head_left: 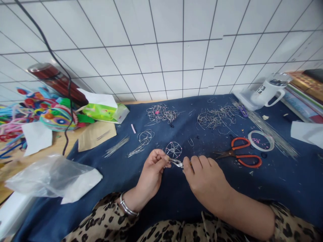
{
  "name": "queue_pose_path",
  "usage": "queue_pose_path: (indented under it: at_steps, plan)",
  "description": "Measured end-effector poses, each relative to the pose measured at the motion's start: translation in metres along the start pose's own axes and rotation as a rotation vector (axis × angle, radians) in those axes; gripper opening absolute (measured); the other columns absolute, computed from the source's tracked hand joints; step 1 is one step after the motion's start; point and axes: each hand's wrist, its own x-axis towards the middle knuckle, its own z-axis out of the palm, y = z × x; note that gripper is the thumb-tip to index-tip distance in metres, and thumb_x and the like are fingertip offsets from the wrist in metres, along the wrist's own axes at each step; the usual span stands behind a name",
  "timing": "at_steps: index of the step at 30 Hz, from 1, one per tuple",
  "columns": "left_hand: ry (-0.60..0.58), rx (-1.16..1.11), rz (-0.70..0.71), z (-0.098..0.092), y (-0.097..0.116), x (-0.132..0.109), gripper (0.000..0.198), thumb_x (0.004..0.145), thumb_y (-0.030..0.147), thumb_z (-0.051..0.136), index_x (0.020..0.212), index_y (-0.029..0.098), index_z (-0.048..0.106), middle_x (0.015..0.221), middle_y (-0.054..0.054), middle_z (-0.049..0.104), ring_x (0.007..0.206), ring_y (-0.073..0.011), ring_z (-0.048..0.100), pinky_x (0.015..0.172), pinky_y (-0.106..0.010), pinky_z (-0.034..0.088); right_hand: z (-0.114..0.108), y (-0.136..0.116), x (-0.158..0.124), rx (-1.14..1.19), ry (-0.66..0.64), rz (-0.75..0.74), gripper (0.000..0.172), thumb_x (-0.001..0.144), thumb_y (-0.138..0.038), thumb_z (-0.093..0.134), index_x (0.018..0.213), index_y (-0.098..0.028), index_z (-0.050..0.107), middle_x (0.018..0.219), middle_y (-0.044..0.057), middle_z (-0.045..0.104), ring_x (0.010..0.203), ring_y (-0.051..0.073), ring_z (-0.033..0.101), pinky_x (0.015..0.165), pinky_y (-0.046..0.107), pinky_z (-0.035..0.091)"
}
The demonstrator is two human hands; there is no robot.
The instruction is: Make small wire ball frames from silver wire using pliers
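My left hand (154, 169) pinches the near edge of a round wire frame (174, 150), a hoop with spokes and small pink beads. In my right hand (205, 174) is a pair of pliers (178, 163), its handles wrapped by my fingers. The jaws point left and meet the wire close to my left fingertips; whether they grip it I cannot tell. Beyond my hands lie another wire hoop (145, 137), a bundle of short straight wires (136, 150) and a small bent wire (191, 142).
Orange-handled scissors (237, 154) and a round dish of pink beads (261, 141) lie to the right. Wire tangles (214, 117) and long straight wires (272, 131) are at the back. A white mug (268, 92) stands near the tiled wall. At left are a plastic bag (50, 176) and colourful pipe cleaners (15, 116).
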Motion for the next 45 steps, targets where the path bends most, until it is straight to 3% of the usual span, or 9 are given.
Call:
queue_pose_path:
  at_steps: [10,18,30,38,45]
  plan:
    - [0.009,-0.009,0.014,0.001,0.003,-0.002,0.010,0.079,0.016,0.061,0.084,0.018,0.053,0.067,0.003,0.056,0.061,-0.0086,0.054,0.063,-0.020,0.043,-0.007,0.009,0.003,0.085,-0.062,0.005,0.027,0.083,-0.015,0.047,0.108,-0.012,0.058,0.077,0.007,0.056,0.068,0.020,0.049,0.058,0.034,0.032]
    - [-0.038,0.010,0.010,0.002,0.005,-0.002,0.009,0.078,0.016,0.062,0.082,0.017,0.054,0.069,0.002,0.058,0.064,-0.0096,0.053,0.061,-0.020,0.043,0.001,0.018,0.004,0.248,-0.135,0.068,0.023,0.089,-0.030,0.046,0.104,-0.018,0.059,0.076,0.004,0.058,0.069,0.019,0.054,0.059,0.031,0.036]
    - [-0.082,0.054,-0.019,0.003,0.008,-0.002,0.009,0.078,0.018,0.063,0.079,0.016,0.055,0.071,0.000,0.060,0.065,-0.0103,0.054,0.061,-0.020,0.042,0.010,0.023,0.003,0.391,-0.196,0.112,0.025,0.090,-0.032,0.044,0.104,-0.017,0.058,0.081,0.006,0.061,0.080,0.019,0.059,0.066,0.029,0.041]
    - [-0.085,0.074,-0.036,0.000,0.005,0.000,0.014,0.076,0.020,0.066,0.084,0.017,0.055,0.070,0.000,0.063,0.062,-0.0108,0.057,0.061,-0.022,0.042,0.005,0.032,0.007,0.525,-0.349,0.148,0.023,0.090,-0.037,0.042,0.091,-0.021,0.060,0.075,0.002,0.063,0.071,0.016,0.061,0.060,0.026,0.038]
    - [-0.097,0.094,-0.039,-0.001,0.004,0.000,0.014,0.077,0.021,0.066,0.084,0.016,0.054,0.071,-0.001,0.063,0.062,-0.0111,0.058,0.062,-0.022,0.041,0.009,0.036,0.007,0.593,-0.380,0.146,0.026,0.090,-0.037,0.042,0.082,-0.020,0.059,0.071,0.001,0.063,0.068,0.015,0.061,0.059,0.024,0.037]
